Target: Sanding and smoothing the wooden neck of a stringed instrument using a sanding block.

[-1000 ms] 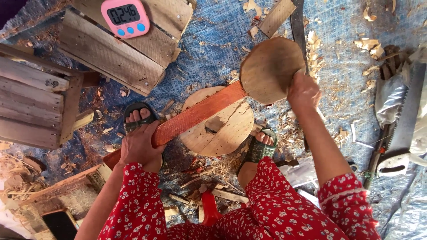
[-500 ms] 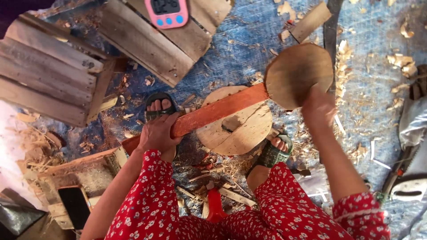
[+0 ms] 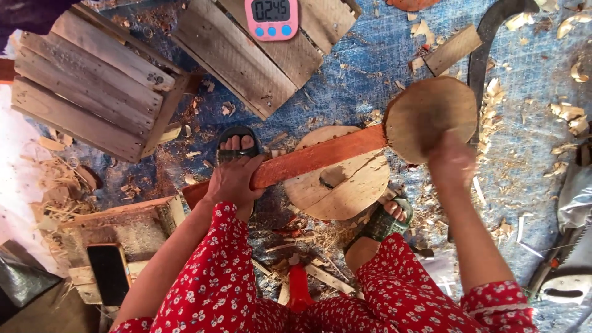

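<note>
Down on the blue tarp-covered floor [image 3: 370,80], a fair bit is tough to read: the right hand [image 3: 453,163] is blurred, so I can't tell how far its grip is closed, only that it sits against the near edge of the round pale wooden paddle head [image 3: 428,117]. The long reddish wooden handle [image 3: 308,161] runs from that head down to the left, and its lower end disappears under the left hand [image 3: 233,182], whose grip is wrapped over it, fingers curled around the top edge. The handle lies across a round flat wooden chopping block [image 3: 339,185], which it partly covers. Two feet in dark sandals, one [image 3: 237,143] just above the left hand and one [image 3: 388,219] half tucked behind the red flowered dress [image 3: 394,296], sit either side of the block. At the top edge a pink digital timer [image 3: 271,18] rests on a grey slatted wooden pallet [image 3: 246,55], cut off by the frame. A second slatted crate [image 3: 86,92] sits to the left, and a dark phone [image 3: 109,272] lies on a wooden box [image 3: 132,225] lower left. Wood shavings are scattered all around
</note>
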